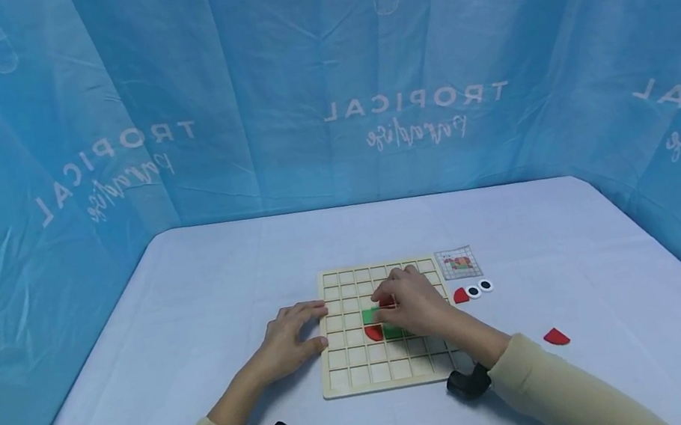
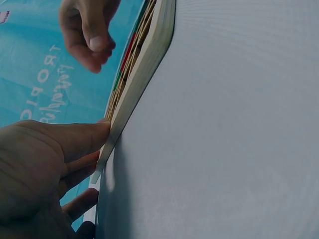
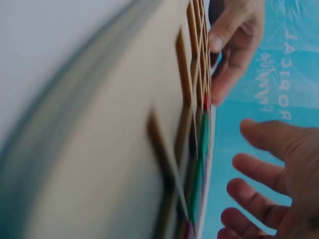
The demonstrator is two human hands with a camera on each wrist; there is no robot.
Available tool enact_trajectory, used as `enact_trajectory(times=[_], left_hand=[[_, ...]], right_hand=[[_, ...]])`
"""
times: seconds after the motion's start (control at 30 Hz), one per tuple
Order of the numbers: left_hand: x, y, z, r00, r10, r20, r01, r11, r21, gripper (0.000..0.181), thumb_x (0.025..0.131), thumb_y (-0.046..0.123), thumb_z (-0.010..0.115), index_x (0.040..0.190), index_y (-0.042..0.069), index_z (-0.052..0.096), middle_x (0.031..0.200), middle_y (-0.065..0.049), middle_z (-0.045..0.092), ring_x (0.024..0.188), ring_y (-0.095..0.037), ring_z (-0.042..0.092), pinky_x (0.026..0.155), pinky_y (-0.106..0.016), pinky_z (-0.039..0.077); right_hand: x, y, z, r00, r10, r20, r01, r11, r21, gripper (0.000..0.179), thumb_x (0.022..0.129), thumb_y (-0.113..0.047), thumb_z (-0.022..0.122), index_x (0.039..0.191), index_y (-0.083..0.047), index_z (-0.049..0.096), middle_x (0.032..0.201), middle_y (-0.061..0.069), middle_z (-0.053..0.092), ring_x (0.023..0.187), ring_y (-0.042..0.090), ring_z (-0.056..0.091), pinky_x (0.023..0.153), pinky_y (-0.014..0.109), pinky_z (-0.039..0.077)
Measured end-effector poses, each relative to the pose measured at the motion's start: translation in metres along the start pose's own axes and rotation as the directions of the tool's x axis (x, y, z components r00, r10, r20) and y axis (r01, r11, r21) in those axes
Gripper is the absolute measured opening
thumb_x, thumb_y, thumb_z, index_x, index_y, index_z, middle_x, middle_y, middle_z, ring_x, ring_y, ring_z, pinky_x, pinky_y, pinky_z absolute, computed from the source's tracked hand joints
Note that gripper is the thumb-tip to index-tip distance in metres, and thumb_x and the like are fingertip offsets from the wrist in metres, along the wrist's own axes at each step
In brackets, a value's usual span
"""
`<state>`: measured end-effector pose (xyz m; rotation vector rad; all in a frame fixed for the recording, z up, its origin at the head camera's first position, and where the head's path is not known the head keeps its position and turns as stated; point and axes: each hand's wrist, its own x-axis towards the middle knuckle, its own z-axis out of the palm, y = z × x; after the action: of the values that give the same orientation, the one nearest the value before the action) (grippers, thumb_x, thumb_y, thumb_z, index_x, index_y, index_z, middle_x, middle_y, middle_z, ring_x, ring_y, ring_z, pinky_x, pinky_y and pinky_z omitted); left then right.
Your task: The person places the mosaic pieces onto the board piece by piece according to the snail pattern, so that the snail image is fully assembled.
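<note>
A pale wooden grid board [image 1: 351, 376] lies on the table with green and red pieces in its middle cells. One green piece [image 1: 369, 315] sits above a red rounded piece [image 1: 373, 333], and another green piece [image 1: 393, 331] is beside that. My left hand [image 1: 291, 339] touches the board's left edge with thumb and fingertips, the fingers fairly straight. Over the middle of the board is my right hand [image 1: 414, 302], thumb and fingers bent but apart. Nothing shows between them in the right wrist view, where the hand [image 3: 279, 174] hovers beside the grid. It hides some cells.
A small picture card [image 1: 459, 264] lies at the board's upper right. Below it are a red quarter-round piece [image 1: 461, 295] and two eye discs, one white-and-black disc [image 1: 486, 285] farthest right. Another red piece [image 1: 556, 337] lies nearer the right sleeve. Blue curtains [image 1: 317, 80] surround the table.
</note>
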<state>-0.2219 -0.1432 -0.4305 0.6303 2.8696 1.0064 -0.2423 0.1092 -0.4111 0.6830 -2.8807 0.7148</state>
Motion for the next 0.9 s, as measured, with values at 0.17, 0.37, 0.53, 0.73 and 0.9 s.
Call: enact_trajectory(times=[0.17,0.37,0.53,0.73,0.9], left_hand=[[0.0,0.001,0.0,1.0,0.003,-0.004,-0.002,1.0,0.008,0.049,0.086,0.02,0.068,0.131,0.009,0.054,0.143,-0.005,0.048,0.133,-0.035,0.038,0.102,-0.06,0.028],[0.0,0.001,0.0,1.0,-0.017,-0.005,0.017,1.0,0.016,0.049,0.085,0.02,0.068,0.131,0.01,0.055,0.143,-0.005,0.048,0.133,-0.034,0.038,0.104,-0.059,0.028],[0.0,0.001,0.001,1.0,-0.024,-0.007,0.025,1.0,0.016,0.048,0.085,0.019,0.069,0.13,0.011,0.055,0.143,-0.005,0.048,0.133,-0.034,0.038,0.103,-0.059,0.028],[0.001,0.001,0.001,1.0,-0.017,-0.003,0.017,1.0,0.014,0.048,0.085,0.02,0.068,0.131,0.01,0.055,0.143,-0.005,0.048,0.133,-0.034,0.038,0.103,-0.059,0.028],[0.001,0.0,0.001,1.0,-0.011,-0.006,0.012,1.0,0.02,0.048,0.085,0.02,0.068,0.13,0.01,0.055,0.143,-0.006,0.048,0.132,-0.034,0.038,0.102,-0.059,0.029]], right_hand=[[-0.014,0.012,-0.017,0.996,0.065,-0.056,-0.064,0.998,0.015,0.024,0.077,-0.029,0.076,0.099,-0.018,0.073,0.098,-0.001,0.063,0.09,0.015,0.044,0.071,0.03,0.039],[-0.038,0.037,-0.039,0.983,0.159,-0.097,-0.16,0.987,0.001,0.028,0.077,-0.028,0.077,0.101,-0.016,0.073,0.1,0.002,0.062,0.099,0.02,0.046,0.074,0.033,0.042],[-0.049,0.063,-0.049,0.972,0.216,-0.094,-0.218,0.976,-0.014,0.03,0.078,-0.028,0.076,0.104,-0.015,0.072,0.104,0.006,0.062,0.1,0.022,0.045,0.072,0.03,0.043],[-0.054,0.088,-0.053,0.965,0.258,-0.039,-0.26,0.965,-0.044,0.033,0.078,-0.028,0.076,0.108,-0.016,0.07,0.105,0.007,0.06,0.1,0.023,0.043,0.073,0.032,0.041],[-0.054,0.1,-0.056,0.966,0.258,0.006,-0.258,0.965,-0.051,0.032,0.078,-0.025,0.075,0.109,-0.015,0.069,0.108,0.009,0.059,0.1,0.024,0.043,0.075,0.033,0.04]])
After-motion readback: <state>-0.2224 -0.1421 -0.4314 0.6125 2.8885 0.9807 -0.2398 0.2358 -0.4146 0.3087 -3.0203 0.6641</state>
